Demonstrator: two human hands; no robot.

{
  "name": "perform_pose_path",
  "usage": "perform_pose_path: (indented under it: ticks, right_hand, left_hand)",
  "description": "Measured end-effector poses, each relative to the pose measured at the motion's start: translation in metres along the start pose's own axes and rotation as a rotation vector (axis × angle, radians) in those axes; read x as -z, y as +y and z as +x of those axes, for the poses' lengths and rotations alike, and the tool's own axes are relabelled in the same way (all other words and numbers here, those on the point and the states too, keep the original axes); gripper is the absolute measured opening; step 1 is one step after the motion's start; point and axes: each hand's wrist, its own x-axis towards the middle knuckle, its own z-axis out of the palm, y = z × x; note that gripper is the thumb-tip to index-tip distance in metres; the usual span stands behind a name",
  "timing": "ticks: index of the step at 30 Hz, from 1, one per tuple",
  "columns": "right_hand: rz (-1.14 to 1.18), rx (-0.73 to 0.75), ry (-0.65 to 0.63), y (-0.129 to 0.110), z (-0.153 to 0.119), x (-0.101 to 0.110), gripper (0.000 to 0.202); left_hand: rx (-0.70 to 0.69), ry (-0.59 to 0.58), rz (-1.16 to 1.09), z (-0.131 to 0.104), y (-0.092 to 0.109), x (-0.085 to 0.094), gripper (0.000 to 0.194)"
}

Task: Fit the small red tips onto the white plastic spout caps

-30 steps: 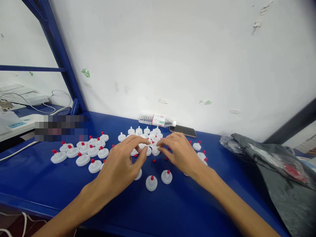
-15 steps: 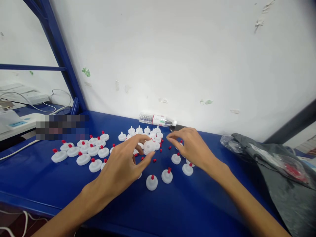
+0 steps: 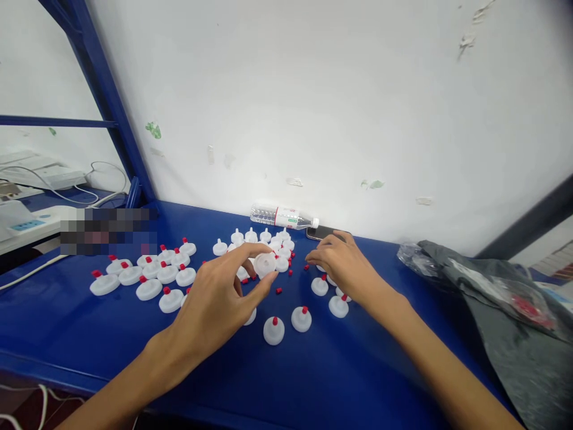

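In the head view, a white lid (image 3: 265, 264) is held between thumb and fingers of the left hand (image 3: 219, 288), tilted above the blue table (image 3: 304, 382). The fingers of the right hand (image 3: 340, 261) are drawn close together beside a small red cap (image 3: 307, 267); whether anything is pinched there cannot be told, as the fingertips are partly hidden. The held lid could be dropped if the light grip were loosened, and the loose red caps (image 3: 279, 291) could be rolled off or scattered if brushed by a finger. The capped lids (image 3: 274, 330) nearest the person could be knocked over if caught by a forearm. Behind the cluster, a clear bottle (image 3: 286, 217) is laid on its side with its white cap on; its contents cannot be made out. At the far right, something red is contained in a clear plastic bag (image 3: 530, 307).
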Motion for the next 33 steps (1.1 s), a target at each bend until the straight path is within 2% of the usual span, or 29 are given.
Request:
perform_pose_path:
  ticks: [7,12,17,22,26,33]
  right_hand:
    - [0.011,0.02,-0.036,0.005,0.004,-0.008,0.016]
    - [-0.002,0.03,-0.009,0.005,0.004,-0.012,0.016]
    - [0.009,0.031,-0.002,0.003,0.002,-0.003,0.016]
    - [0.081,0.061,0.08,0.003,-0.001,0.013,0.014]
    - [0.243,0.138,0.189,-0.007,-0.002,0.022,0.015]
    - [0.387,0.26,0.239,-0.034,-0.001,0.022,0.015]
  left_hand:
    - [0.026,-0.036,0.005,0.0,-0.001,0.0,0.027]
    - [0.052,-0.096,0.054,0.0,-0.006,-0.002,0.033]
    - [0.039,-0.143,0.056,0.001,-0.009,-0.003,0.033]
    - [0.121,-0.246,0.005,0.0,-0.008,-0.002,0.034]
    - [0.139,-0.292,-0.006,-0.002,-0.011,-0.002,0.036]
    - [0.124,-0.336,-0.046,-0.002,-0.009,-0.002,0.035]
